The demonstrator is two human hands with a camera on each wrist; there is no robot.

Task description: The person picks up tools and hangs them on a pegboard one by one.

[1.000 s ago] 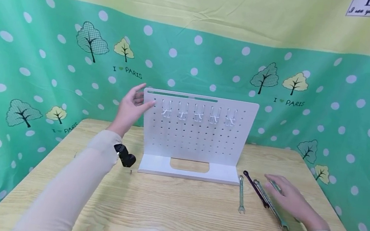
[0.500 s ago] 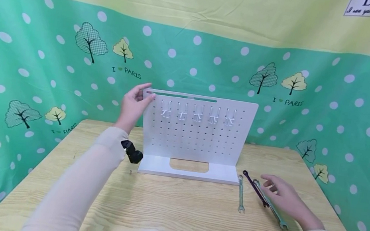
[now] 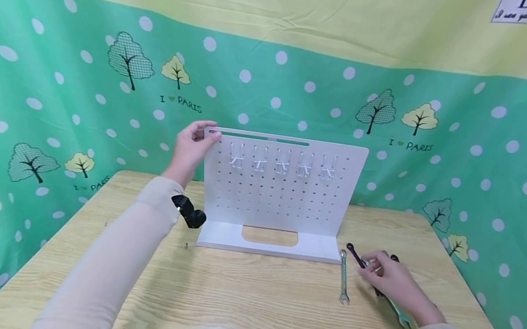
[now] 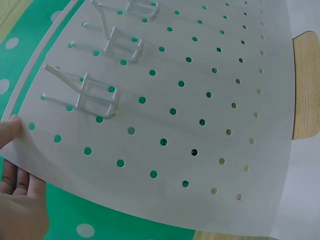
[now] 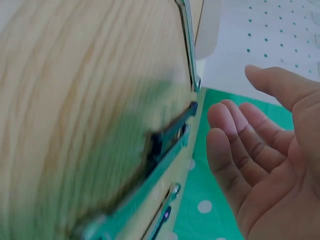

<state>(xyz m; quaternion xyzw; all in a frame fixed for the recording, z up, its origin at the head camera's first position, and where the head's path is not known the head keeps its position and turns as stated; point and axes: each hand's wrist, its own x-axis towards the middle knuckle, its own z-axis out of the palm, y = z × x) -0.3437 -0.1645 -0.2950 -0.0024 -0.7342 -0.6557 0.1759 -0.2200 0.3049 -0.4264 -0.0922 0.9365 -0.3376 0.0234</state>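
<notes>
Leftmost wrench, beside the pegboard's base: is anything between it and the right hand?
Yes, something low: in the head view, the dark wrench, partly hidden by the right hand, lies on the table between it and the leftmost wrench. The hand could probably pass over it.

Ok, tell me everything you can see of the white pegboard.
The white pegboard stands upright on the table, its thin, smooth panel looking like metal or plastic. Small round holes cover it in rows, and a long slot runs below its top edge. Five white hooks form a row near the top, holding nothing. The flat base juts toward the person, with a wide, rounded cutout showing wood. The left hand pinches its upper left corner, thumb in front.
</notes>
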